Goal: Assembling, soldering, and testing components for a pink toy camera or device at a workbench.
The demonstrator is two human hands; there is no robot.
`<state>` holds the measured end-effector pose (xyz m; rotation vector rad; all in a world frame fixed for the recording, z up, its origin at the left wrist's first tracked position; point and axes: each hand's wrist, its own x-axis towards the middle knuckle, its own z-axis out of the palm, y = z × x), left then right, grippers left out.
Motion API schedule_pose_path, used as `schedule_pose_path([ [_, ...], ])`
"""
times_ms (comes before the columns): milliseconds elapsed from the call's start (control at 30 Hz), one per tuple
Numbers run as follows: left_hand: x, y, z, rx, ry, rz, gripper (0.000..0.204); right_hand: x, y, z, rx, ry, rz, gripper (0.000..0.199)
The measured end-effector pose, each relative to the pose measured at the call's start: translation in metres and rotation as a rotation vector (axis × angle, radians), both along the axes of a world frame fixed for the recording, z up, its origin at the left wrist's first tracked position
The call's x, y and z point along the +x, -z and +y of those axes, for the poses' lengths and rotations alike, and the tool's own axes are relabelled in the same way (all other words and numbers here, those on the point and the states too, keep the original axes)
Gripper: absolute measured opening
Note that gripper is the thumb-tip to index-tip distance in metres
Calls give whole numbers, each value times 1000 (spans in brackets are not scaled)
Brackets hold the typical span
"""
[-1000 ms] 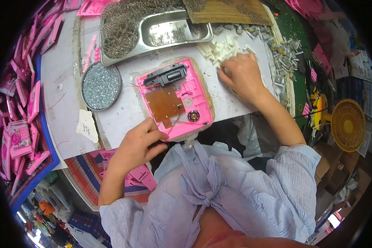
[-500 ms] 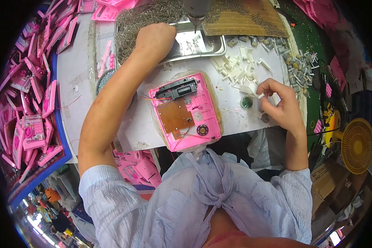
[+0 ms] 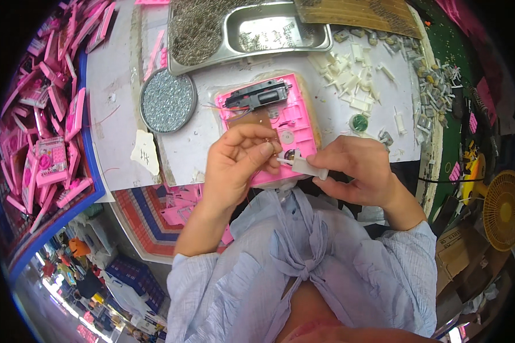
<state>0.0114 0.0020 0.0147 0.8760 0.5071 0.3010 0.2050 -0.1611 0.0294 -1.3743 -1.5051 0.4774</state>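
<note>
My right hand [image 3: 357,171] grips a white plastic part [image 3: 308,166] with a thin stem, its stem end toward my left hand. My left hand [image 3: 240,160] is closed, thumb and fingertips pinched together at the stem's tip; whatever they hold is too small to make out. Both hands are over the lower part of a pink plastic housing [image 3: 306,123]. Inside the housing sit a black mechanism [image 3: 263,94] with coloured wires and a brown board [image 3: 249,119], partly hidden by my left hand.
Behind the housing stands a metal tray [image 3: 249,60] of small metal pieces. A round dish [image 3: 167,103] of silvery bits lies left. White plastic parts [image 3: 355,80], a green-topped little pot [image 3: 359,122] and small motors [image 3: 435,91] are at right. Pink housings [image 3: 51,160] fill a blue-edged bin.
My left hand has come back from the metal tray to the housing. My right hand has moved left over it with the white plastic part. The view has shifted.
</note>
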Motion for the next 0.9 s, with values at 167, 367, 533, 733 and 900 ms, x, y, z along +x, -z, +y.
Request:
schedule_pose_path([
  [167, -12, 16, -11, -267, -68, -62, 17, -4, 1, 3, -2, -11, -116, 39],
  [367, -10, 17, -13, -338, -75, -85, 11, -7, -1, 0, 26, 19, -167, 41],
  [533, -3, 9, -25, -133, -29, 25, 11, -12, 2, -1, 64, 41, -261, 43],
  [733, 24, -1, 6, 986, 155, 211, 11, 7, 15, -26, 9, 48, 35, 36],
  [900, 55, 7, 7, 1712, 428, 273, 17, 19, 14, -46, -18, 175, 92, 35],
])
